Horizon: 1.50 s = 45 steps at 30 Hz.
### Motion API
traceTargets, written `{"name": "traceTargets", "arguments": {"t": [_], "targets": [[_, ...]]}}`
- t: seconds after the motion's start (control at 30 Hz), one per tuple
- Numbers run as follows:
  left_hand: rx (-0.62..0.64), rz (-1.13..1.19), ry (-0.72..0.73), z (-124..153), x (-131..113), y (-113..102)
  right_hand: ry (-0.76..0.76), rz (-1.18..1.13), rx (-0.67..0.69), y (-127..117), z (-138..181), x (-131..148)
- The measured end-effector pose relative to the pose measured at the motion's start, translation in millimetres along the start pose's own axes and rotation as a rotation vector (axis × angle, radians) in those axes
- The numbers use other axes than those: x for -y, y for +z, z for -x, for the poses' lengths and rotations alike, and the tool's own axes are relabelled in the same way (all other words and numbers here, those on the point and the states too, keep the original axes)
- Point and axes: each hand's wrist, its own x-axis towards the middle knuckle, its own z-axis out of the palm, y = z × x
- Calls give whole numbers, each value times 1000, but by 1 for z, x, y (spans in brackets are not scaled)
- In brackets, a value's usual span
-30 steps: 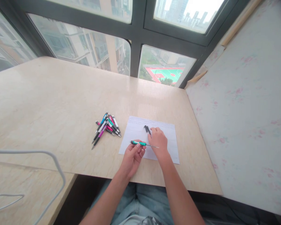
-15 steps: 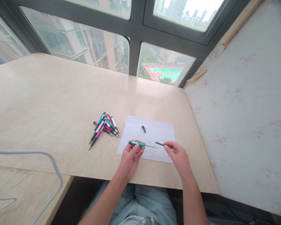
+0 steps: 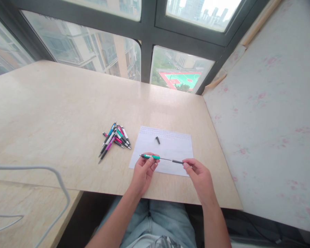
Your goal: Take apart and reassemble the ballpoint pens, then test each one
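My left hand (image 3: 144,171) pinches a teal pen barrel (image 3: 151,156) whose thin refill sticks out to the right. My right hand (image 3: 200,175) pinches a small black pen tip piece (image 3: 177,161) that now sits over the end of that refill. Both hands hover above a white sheet of paper (image 3: 167,146) on the beige table (image 3: 67,113). Another small black pen part (image 3: 157,140) lies on the paper near its far edge.
A pile of several coloured pens (image 3: 114,139) lies left of the paper. A white wire frame (image 3: 51,172) curves over the lower surface at the left. Windows run along the table's far side and a pale patterned wall (image 3: 268,120) stands at the right.
My right hand picked up a black tip piece from the paper, drew back to the right, then brought it onto the end of the refill. One black part stays on the paper.
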Motion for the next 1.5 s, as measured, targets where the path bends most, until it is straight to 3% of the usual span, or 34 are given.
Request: {"name": "traceTargets", "arguments": {"t": [0.53, 1.5], "targets": [[70, -46, -53, 2, 0, 1, -120, 53, 64, 33, 1, 12], [99, -92, -61, 6, -1, 4, -106, 103, 104, 31, 2, 14]]}}
